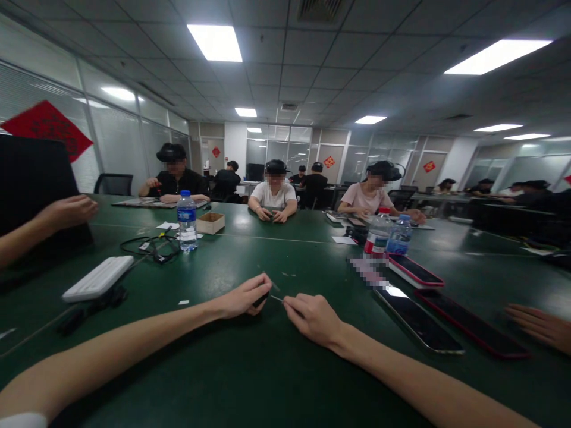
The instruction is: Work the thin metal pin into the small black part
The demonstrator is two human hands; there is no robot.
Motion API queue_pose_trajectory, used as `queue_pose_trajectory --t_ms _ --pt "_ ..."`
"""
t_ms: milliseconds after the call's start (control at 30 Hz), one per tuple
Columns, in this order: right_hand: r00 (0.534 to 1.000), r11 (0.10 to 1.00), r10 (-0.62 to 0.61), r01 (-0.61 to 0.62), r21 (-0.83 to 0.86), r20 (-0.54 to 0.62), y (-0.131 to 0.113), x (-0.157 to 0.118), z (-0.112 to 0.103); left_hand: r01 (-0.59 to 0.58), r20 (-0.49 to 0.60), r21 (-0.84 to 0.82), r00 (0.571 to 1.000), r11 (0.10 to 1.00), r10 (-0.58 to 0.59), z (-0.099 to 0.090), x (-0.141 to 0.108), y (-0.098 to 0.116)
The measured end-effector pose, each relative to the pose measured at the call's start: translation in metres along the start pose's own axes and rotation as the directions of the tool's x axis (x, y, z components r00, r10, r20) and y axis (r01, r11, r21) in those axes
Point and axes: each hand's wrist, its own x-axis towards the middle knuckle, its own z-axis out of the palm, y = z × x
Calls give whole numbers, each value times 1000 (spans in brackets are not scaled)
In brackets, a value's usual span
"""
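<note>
Over the middle of the green table (250, 380), my left hand (245, 297) is closed around a small dark object (261, 299), mostly hidden by the fingers. A thin, pale, rod-like piece (276, 298) spans the short gap between my two hands. My right hand (314, 318) pinches its near end between thumb and fingertips. Whether the piece is fixed into the dark object cannot be made out. A faint clear sliver shows beside my left fingertips.
Several phones, including a black one (419, 318), lie to the right near two bottles (377, 235). On the left are a white power strip (98, 278), black cables (154, 246), a water bottle (187, 223) and a small box (210, 223). Co-workers' hands (71, 212) reach in at both sides.
</note>
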Motion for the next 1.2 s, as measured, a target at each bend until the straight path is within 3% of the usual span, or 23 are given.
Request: queue_pose_trajectory --t_ms 667,867,933,1067,1200 --pt "993 993 -117 116 -28 -23 1 0 -3 76 62 -207 996 975 -64 -7 -1 2" --pt "917 912 -397 399 -95 47 -26 5 -6 117 32 -278 993 953 -113 -6 5 3" --pt "936 931 -351 351 -104 19 -29 5 -4 114 31 -299 993 947 -110 -7 6 3" --pt "996 997 -75 75 -7 -56 -16 4 1 106 47 -323 994 940 -97 -9 6 1" --pt "990 988 134 -131 79 -43 -6 5 5 104 51 -342 994 934 -92 -11 5 0"
